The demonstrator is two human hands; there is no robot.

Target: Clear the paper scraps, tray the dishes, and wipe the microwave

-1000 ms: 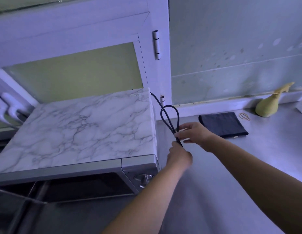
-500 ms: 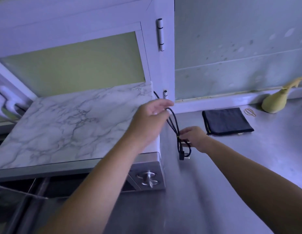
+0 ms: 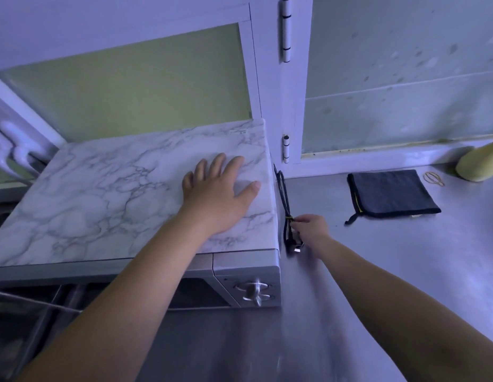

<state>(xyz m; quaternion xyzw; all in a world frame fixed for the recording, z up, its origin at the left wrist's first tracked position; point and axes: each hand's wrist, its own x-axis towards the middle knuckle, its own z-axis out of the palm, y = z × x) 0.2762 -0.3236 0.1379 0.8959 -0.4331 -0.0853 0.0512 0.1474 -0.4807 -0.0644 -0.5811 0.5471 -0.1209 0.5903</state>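
Dim kitchen corner in bluish light. A grey counter (image 3: 405, 271) runs back to a pale, spotted wall (image 3: 405, 64) with a white strip (image 3: 377, 158) along its foot. To the left stands a white window frame (image 3: 270, 78) with a frosted greenish pane (image 3: 143, 86) and two hinges (image 3: 286, 28).

- A home kitchen, by the look of it — a small microwave (image 3: 107, 205) with a marble-patterned top and a silver front with two knobs fills the left of the frame.
- It stands on a smooth grey bench (image 3: 391, 271) that runs on to the right edge.
- A folded dark cloth (image 3: 391, 193) lies on the bench at the right, near the back.
- The wall (image 3: 405, 78) at the upper right is pale and spotted with stains.
- A white-framed door (image 3: 270, 78) with two hinges (image 3: 286, 28) stands behind the microwave, upper middle — its panel is pale green.
- A black power cord (image 3: 284, 194) hangs beside the microwave's right side.
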